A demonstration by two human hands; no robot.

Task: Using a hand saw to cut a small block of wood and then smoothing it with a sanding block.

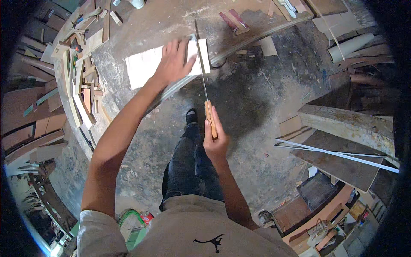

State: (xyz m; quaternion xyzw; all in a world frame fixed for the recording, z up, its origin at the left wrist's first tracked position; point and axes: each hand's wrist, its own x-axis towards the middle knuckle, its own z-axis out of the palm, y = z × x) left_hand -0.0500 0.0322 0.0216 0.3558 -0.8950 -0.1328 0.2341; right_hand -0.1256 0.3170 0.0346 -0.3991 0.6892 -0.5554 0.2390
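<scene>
Two hands work a pale board [147,64] at the bench edge: left hand [174,62] presses it flat, right hand [215,139] clenches a handsaw [204,92] whose blade crosses the board's right end.

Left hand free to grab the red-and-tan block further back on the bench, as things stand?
Probably not right away. The left hand is pressed flat on the pale board, and the saw blade stands between it and the red-and-tan block. It would need to lift and cross over the blade.

board [147,65] on workbench [171,21], offcuts [81,81] left (piled)
</scene>
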